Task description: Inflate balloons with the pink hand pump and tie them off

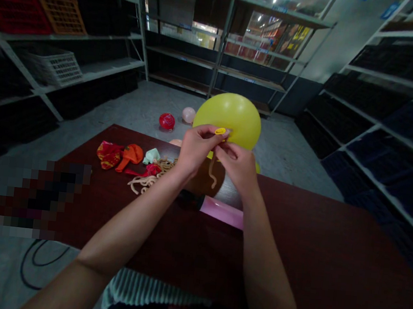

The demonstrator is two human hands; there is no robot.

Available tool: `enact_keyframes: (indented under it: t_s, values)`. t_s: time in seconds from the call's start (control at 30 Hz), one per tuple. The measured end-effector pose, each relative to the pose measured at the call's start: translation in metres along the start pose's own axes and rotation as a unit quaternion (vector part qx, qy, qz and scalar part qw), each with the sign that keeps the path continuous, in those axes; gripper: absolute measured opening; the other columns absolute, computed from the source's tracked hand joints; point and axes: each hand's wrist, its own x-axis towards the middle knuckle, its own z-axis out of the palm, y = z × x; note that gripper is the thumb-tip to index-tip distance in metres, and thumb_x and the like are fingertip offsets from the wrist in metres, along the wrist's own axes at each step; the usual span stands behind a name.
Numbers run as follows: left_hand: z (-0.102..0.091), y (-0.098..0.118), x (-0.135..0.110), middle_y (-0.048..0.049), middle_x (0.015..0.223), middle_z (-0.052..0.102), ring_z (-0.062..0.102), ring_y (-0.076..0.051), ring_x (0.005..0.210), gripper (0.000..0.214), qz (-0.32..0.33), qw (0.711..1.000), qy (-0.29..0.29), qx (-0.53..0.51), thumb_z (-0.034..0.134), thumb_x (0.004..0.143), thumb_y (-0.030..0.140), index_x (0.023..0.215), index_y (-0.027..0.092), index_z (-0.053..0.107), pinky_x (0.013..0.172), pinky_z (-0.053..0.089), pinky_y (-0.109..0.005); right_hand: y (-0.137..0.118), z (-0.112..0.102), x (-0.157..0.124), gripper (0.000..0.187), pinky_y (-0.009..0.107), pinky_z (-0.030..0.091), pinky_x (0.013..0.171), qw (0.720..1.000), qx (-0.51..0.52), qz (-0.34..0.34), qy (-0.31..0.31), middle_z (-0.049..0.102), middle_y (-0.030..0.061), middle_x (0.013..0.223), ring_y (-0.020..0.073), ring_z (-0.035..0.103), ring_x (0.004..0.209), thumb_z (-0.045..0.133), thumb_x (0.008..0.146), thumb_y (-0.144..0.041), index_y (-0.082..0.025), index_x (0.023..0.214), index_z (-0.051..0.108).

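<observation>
Left hand (196, 147) pinches yellow balloon (235, 109); string (211, 172) dangles from right hand (239, 167)

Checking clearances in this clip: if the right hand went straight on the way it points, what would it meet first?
Most likely the left hand, which pinches the neck of the yellow balloon just ahead of the right hand. Depth is unclear here, so the neck itself could come first.
</observation>
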Motion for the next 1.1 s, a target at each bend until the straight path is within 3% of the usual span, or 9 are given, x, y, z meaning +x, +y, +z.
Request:
enact_keyframes:
  t_s: [0.2,0.37,0.53,0.7,0.83,0.93,1.1]
  values:
    - [0.004,-0.002,-0.004,-0.0067,0.085,0.075,0.069,-0.016,0.080,0.022,0.011,1.000,-0.012,0.016,0.084,0.077,0.034,0.080,0.015,0.074,0.074,0.055,-0.027,-0.001,0.004,0.000,0.020,0.030,0.048,0.066,0.997,-0.076,0.003,0.008,0.074,0.0038,0.072,0.0175,0.068,0.070,0.062,0.088,-0.031,-0.020,0.076,0.073]
    - [-0.011,0.003,0.008,-0.0064,0.082,0.074,0.067,-0.016,0.075,0.018,0.038,0.997,-0.035,0.060,0.083,0.079,0.030,0.081,0.015,0.074,0.071,0.053,-0.027,-0.001,-0.015,0.003,0.027,0.028,0.052,0.063,0.995,0.088,0.037,-0.025,0.073,0.0032,0.075,0.0159,0.068,0.069,0.061,0.090,-0.044,-0.020,0.082,0.072]
    - [-0.022,0.025,0.007,-0.0100,0.094,0.075,0.070,-0.021,0.093,0.009,0.068,0.977,-0.163,0.122,0.083,0.077,0.018,0.078,0.017,0.074,0.082,0.052,-0.030,0.001,-0.036,0.004,0.032,0.030,0.055,0.063,0.976,0.206,0.067,-0.025,0.069,0.0027,0.074,0.0146,0.065,0.066,0.061,0.090,-0.052,-0.022,0.078,0.065]
    - [-0.014,0.048,-0.011,-0.0091,0.112,0.075,0.067,-0.026,0.113,0.007,0.155,0.921,-0.279,0.224,0.076,0.083,0.017,0.085,0.024,0.078,0.098,0.048,-0.035,0.024,-0.033,0.012,0.026,0.031,0.057,0.070,0.971,0.217,0.102,0.025,0.068,0.0034,0.082,0.0163,0.067,0.076,0.061,0.090,-0.048,-0.024,0.084,0.066]
    - [-0.008,0.048,-0.016,-0.0075,0.103,0.076,0.069,-0.026,0.107,0.012,0.162,0.888,-0.339,0.265,0.068,0.091,0.022,0.095,0.026,0.078,0.093,0.048,-0.033,0.036,-0.032,0.016,0.026,0.033,0.057,0.071,0.971,0.206,0.117,0.037,0.071,0.0048,0.086,0.0180,0.068,0.081,0.061,0.092,-0.048,-0.024,0.092,0.070]
    - [-0.008,0.036,-0.011,-0.0067,0.096,0.074,0.069,-0.023,0.097,0.014,0.178,0.885,-0.329,0.279,0.061,0.096,0.026,0.094,0.025,0.075,0.086,0.047,-0.030,0.034,-0.033,0.015,0.024,0.032,0.056,0.068,0.969,0.220,0.113,0.026,0.069,0.0037,0.081,0.0163,0.065,0.073,0.062,0.091,-0.046,-0.023,0.087,0.069]
    - [-0.016,0.013,0.000,-0.0052,0.083,0.066,0.060,-0.019,0.074,0.019,0.189,0.912,-0.191,0.309,0.048,0.102,0.029,0.095,0.021,0.064,0.072,0.043,-0.030,0.018,-0.027,0.008,0.026,0.032,0.052,0.065,0.963,0.248,0.089,-0.052,0.063,0.0016,0.071,0.0142,0.061,0.063,0.061,0.089,-0.043,-0.022,0.073,0.061]
